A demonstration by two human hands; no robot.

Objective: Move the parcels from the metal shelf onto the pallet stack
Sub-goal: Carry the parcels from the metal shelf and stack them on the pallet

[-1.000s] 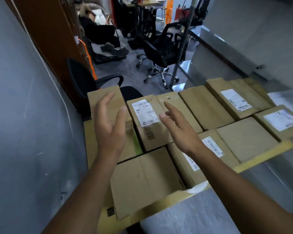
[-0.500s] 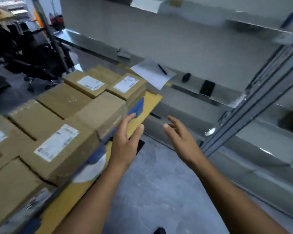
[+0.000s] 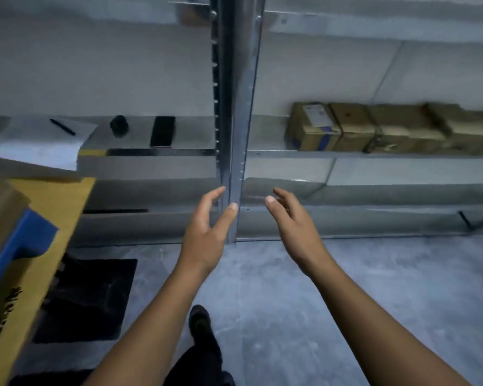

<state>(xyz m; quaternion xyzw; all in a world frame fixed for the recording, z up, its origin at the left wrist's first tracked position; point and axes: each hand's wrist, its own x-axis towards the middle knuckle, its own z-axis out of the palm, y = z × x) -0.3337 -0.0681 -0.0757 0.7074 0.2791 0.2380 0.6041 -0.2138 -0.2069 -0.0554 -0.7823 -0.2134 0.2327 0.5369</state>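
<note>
Both hands, left (image 3: 204,232) and right (image 3: 296,229), are held open and empty before the metal shelf (image 3: 374,154), where the parcels (image 3: 374,129) are lined up at right.

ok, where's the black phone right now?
Head view, upper left: the black phone lies flat on the metal shelf, between the small black round object and the upright post.

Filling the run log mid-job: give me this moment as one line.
left hand: open, empty | right hand: open, empty | parcels: on metal shelf, right of post | pallet stack: at left
</note>
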